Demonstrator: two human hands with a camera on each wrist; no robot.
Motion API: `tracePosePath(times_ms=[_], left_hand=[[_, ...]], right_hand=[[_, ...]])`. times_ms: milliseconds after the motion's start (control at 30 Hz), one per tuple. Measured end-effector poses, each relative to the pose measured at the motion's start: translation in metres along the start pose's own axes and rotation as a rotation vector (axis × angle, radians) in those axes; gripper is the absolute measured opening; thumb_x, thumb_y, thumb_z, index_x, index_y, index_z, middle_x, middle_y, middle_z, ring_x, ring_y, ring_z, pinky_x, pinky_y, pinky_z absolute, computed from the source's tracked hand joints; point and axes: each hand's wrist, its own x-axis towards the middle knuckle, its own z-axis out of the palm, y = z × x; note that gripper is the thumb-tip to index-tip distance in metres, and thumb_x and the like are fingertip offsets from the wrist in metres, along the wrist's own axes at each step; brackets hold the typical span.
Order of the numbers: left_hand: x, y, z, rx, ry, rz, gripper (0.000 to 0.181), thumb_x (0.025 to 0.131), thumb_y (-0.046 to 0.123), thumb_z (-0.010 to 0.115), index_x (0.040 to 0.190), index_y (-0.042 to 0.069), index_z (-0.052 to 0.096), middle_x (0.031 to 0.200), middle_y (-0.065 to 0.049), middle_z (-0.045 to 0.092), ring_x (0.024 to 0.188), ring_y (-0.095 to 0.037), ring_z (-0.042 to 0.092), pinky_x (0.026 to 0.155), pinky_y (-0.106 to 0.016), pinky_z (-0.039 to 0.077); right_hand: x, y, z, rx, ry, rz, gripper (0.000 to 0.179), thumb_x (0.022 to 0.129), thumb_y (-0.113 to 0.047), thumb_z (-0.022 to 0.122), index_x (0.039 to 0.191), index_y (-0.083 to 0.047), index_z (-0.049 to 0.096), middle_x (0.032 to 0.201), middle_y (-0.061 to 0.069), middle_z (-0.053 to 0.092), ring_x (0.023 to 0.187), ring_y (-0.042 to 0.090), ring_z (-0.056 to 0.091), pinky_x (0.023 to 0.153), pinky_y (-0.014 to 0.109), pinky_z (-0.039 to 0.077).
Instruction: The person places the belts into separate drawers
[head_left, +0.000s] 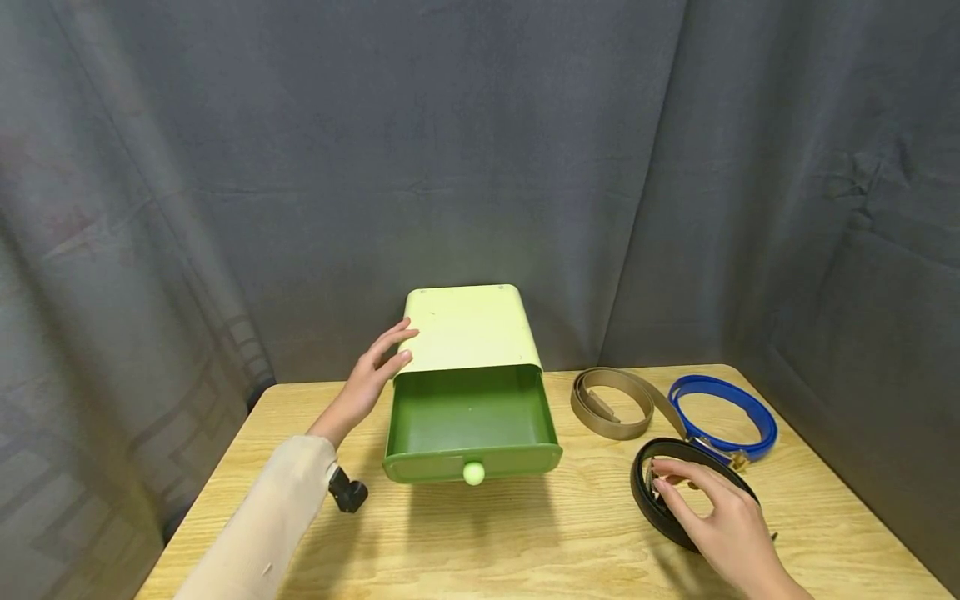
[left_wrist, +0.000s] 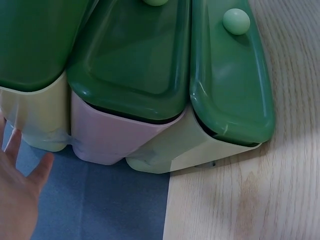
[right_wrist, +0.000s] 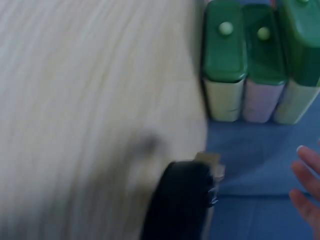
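A light-green plastic drawer box [head_left: 468,329] with rounded corners is set near the middle of the pale wooden counter [head_left: 525,533], close to the grey curtain [head_left: 480,150] hung behind it. Its dark-green drawer [head_left: 471,421], fitted with a round pale-green knob [head_left: 473,473], is seen pulled out toward the person, its inside bare. The left hand [head_left: 375,371] is laid against the left side of the box, fingers straight and slightly spread, nothing being gripped; the arm is covered by a beige sleeve [head_left: 262,521], with a small black wrist-mounted device [head_left: 347,492] showing beside it. In the left wrist view the same box appears distorted, and only part of the palm [left_wrist: 17,195] is shown at the lower left. To the right of the box, three coiled belts are laid on the counter: a tan belt [head_left: 611,402] nearest the box, a blue belt [head_left: 723,417] beyond it near the right edge, and a black leather belt [head_left: 675,492] in front of both. The right hand [head_left: 720,517] is placed on the black belt, its fingers bent over the coil and touching it; whether the coil is actually gripped cannot be told. In the blurred right wrist view, the dark belt [right_wrist: 182,205] is seen just beside the fingertips [right_wrist: 305,180].
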Motion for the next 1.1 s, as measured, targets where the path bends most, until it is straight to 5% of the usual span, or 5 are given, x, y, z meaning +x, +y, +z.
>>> tracePosePath(times_ms=[333,567,833,967,1100], left_hand=[[0.001,0.005,0.002,-0.007,0.013,-0.009,0.041,0.106,0.016,0.047,0.146,0.007,0.047,0.163,-0.003,0.022,0.15,-0.024,0.012,0.115,-0.062,0.013],[-0.006,0.038,0.004,-0.001,0.002,-0.023,0.042,0.105,0.012,0.049,0.144,-0.004,0.046,0.161,-0.014,0.023,0.149,-0.03,0.015,0.115,-0.061,0.017],[-0.008,0.039,0.005,0.007,0.003,-0.031,0.042,0.105,0.014,0.047,0.145,-0.002,0.045,0.162,-0.014,0.022,0.149,-0.031,0.013,0.114,-0.064,0.012],[-0.007,0.037,0.006,-0.004,0.005,-0.023,0.042,0.105,0.012,0.047,0.144,-0.002,0.045,0.162,-0.014,0.022,0.149,-0.032,0.013,0.114,-0.064,0.012],[-0.004,0.022,0.004,-0.012,0.015,-0.009,0.041,0.106,0.014,0.047,0.145,0.002,0.047,0.162,-0.009,0.023,0.149,-0.028,0.013,0.114,-0.063,0.012]], right_hand=[[-0.008,0.026,0.004,-0.038,-0.133,0.182,0.039,0.077,-0.013,0.086,0.113,-0.015,0.071,0.101,-0.003,0.071,0.086,0.013,0.063,0.067,0.026,0.049],[-0.01,0.043,0.012,-0.002,-0.291,0.427,0.05,0.084,-0.032,0.081,0.122,-0.006,0.065,0.108,0.009,0.07,0.088,0.022,0.064,0.065,0.027,0.051],[-0.013,0.052,0.016,0.059,-0.451,0.624,0.063,0.082,-0.039,0.081,0.127,0.0,0.061,0.105,0.007,0.068,0.085,0.016,0.064,0.071,0.03,0.05],[-0.013,0.054,0.02,0.061,-0.513,0.648,0.063,0.081,-0.039,0.082,0.126,0.001,0.061,0.103,0.004,0.067,0.084,0.015,0.061,0.07,0.031,0.049],[-0.015,0.055,0.023,0.007,-0.577,0.597,0.071,0.077,-0.045,0.083,0.127,0.001,0.061,0.11,0.015,0.068,0.095,0.031,0.065,0.076,0.045,0.053]])
